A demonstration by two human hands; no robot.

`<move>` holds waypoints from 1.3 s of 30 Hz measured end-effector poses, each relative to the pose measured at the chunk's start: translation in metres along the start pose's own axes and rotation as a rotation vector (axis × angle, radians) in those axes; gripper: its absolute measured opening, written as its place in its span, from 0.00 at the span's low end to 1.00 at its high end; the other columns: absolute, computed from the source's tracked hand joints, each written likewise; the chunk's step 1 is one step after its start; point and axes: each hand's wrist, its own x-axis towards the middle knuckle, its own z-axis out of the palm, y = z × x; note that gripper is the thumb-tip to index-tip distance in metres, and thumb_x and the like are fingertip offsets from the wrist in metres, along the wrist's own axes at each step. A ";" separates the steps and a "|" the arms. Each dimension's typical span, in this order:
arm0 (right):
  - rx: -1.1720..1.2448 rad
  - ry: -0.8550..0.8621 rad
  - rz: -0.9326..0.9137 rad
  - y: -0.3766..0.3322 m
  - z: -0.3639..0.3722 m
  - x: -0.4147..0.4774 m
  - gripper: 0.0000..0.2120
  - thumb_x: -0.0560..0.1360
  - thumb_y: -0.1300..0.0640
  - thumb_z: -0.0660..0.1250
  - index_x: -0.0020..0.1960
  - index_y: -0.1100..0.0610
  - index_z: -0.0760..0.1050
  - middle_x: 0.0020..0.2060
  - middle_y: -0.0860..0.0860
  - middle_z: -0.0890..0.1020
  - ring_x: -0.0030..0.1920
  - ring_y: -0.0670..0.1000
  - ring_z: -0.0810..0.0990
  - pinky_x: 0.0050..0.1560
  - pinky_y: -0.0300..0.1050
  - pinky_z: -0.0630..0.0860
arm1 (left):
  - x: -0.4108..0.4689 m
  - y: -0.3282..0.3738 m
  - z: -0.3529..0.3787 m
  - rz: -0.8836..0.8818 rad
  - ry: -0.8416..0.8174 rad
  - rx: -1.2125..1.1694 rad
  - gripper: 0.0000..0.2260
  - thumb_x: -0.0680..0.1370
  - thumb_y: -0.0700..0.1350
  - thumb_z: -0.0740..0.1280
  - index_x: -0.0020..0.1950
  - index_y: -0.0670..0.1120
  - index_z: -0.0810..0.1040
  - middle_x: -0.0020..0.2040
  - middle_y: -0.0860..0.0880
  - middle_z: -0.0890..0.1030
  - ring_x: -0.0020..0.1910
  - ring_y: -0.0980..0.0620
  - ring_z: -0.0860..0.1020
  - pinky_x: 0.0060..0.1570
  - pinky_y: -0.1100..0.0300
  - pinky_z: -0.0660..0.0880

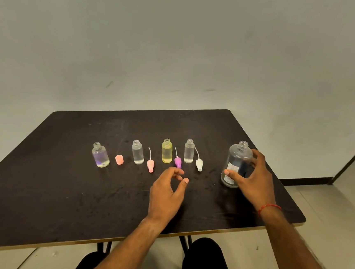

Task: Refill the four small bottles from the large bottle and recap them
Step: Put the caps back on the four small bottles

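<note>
Watching the feed from my end: right hand (252, 177) is wrapped round the large bottle (237, 161) at the right side of the frame. The thumb sits on the label side and the fingers curl round the far side. The bottle is standing upright on the bench (60, 188) with no cap on. There's a red thread bracelet (270, 206) on that wrist.

The left hand (167, 191) is at centre frame over the bench, fingers loosely curled, thumb apart from them, nothing in it as far as I can see. Its fingertips are just below the purple sprayer cap (177, 162).

Beyond the hands, the four small bottles stand in a row across the middle of the frame, all uncapped and upright. From the left:
- purple-tinted bottle (100, 155), a bit rounder, with a plain pink cap (119, 159) standing just right of it
- clear bottle (138, 152), with a pink sprayer cap (150, 165) lying to its right, tube pointing away
- yellow bottle (167, 151), with the purple sprayer cap lying to its right
- frosted bottle (189, 151), with a white sprayer cap (199, 164) lying beside it

Can't really tell the liquid levels. There's a pale wall behind and dark-trousered knees at the bottom edge.
</note>
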 end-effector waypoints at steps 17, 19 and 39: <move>0.186 0.052 -0.370 -0.081 0.095 -0.086 0.12 0.70 0.60 0.76 0.51 0.53 0.79 0.43 0.46 0.79 0.43 0.47 0.79 0.43 0.37 0.75 | -0.004 -0.041 -0.128 -0.103 0.361 -0.034 0.06 0.78 0.46 0.73 0.52 0.54 0.80 0.45 0.59 0.81 0.32 0.56 0.74 0.32 0.63 0.71; 0.220 -0.028 -0.354 -0.091 0.121 -0.090 0.11 0.70 0.60 0.76 0.50 0.52 0.79 0.41 0.44 0.80 0.41 0.47 0.80 0.41 0.39 0.77 | 0.000 -0.049 -0.147 -0.121 0.396 -0.027 0.05 0.78 0.45 0.73 0.52 0.53 0.80 0.45 0.58 0.82 0.32 0.57 0.74 0.32 0.63 0.73; -0.102 -0.344 -0.270 -0.147 0.284 -0.053 0.25 0.75 0.57 0.69 0.70 0.59 0.69 0.65 0.54 0.75 0.59 0.55 0.78 0.62 0.46 0.72 | 0.082 -0.124 -0.189 -0.317 0.198 0.035 0.30 0.73 0.52 0.77 0.74 0.56 0.71 0.69 0.57 0.77 0.66 0.55 0.76 0.61 0.48 0.79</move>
